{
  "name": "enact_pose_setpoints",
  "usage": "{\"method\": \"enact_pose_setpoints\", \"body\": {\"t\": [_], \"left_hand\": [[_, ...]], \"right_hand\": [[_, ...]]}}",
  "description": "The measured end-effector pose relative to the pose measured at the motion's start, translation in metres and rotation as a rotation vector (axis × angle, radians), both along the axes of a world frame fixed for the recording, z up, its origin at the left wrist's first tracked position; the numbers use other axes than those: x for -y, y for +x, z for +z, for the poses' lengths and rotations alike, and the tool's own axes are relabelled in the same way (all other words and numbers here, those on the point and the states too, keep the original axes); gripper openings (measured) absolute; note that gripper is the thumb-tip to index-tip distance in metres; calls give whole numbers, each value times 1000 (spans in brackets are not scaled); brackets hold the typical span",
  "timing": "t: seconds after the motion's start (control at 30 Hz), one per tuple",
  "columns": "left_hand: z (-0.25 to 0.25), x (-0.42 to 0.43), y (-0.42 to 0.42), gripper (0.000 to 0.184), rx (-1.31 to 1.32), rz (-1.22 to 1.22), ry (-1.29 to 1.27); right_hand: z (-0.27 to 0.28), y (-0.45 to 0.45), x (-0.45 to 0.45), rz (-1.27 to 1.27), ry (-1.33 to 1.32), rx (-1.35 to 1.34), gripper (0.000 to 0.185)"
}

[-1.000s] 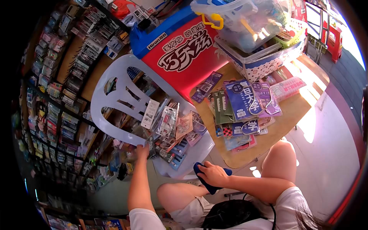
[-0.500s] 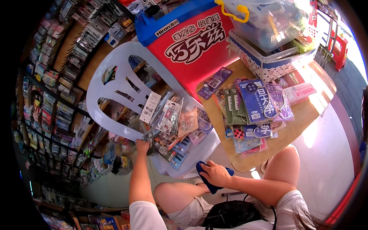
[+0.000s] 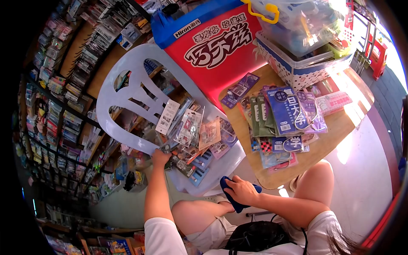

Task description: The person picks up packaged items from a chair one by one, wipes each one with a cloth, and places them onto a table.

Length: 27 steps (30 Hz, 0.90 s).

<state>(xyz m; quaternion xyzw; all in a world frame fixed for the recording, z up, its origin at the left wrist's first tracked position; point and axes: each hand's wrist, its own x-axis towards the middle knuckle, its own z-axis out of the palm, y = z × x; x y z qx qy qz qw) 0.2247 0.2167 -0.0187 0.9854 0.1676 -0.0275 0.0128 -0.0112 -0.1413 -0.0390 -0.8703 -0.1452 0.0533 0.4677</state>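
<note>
My left hand is at the left edge of a white plastic chair, its fingers closed beside a dark packet and partly hidden. What it grips I cannot make out. Packaged goods lie in a heap on the seat, among them a clear blister pack, a white card, a pinkish-orange packet and a blue packet. My right hand is closed on a dark blue cloth, held over my lap in front of the wooden table.
On the table lie blue and purple packets, a pink box and a polka-dot basket under a clear tub. A red box with a blue lid stands behind the chair. Racks of goods line the left.
My left hand has shifted slightly up and right, covering more of the dark packet beside it. My right hand and the cloth are a little further right; the whole view has shifted slightly.
</note>
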Motion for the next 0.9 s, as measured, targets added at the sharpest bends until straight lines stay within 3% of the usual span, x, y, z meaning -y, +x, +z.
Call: {"method": "enact_pose_setpoints", "body": {"t": [0.2,0.3,0.33,0.4,0.47,0.5,0.53,0.6,0.63,0.7,0.77,0.9], "left_hand": [[23,0,-12,68,202,16,91],[52,17,-31,55,410,52,-444],[59,30,-43,38,463,85,-831],[59,39,-77,33,332,143,-1634],[86,109,-136,54,177,141,-2001],[76,126,-155,63,72,48,-2149],[70,148,-175,67,-22,-44,-2218],[54,194,-204,65,30,-12,-2364],[35,209,-211,61,80,-145,-2357],[25,225,-218,63,193,-59,-2177],[30,235,-224,65,183,50,-2172],[22,234,-229,76,-22,-57,-2320]], "right_hand": [[5,2,-4,-12,56,12,35],[6,1,-6,-45,123,27,35],[5,2,-6,-50,176,51,36],[4,4,-6,-63,282,97,36],[14,6,-4,-82,382,103,37],[18,4,-5,-92,429,102,38],[18,1,-7,-96,427,161,38],[18,-2,-13,-96,415,279,39],[20,-10,-17,-127,348,282,40],[19,-19,-11,-79,196,356,43],[22,-18,-8,71,223,522,43],[26,-17,-5,36,238,436,38]]}}
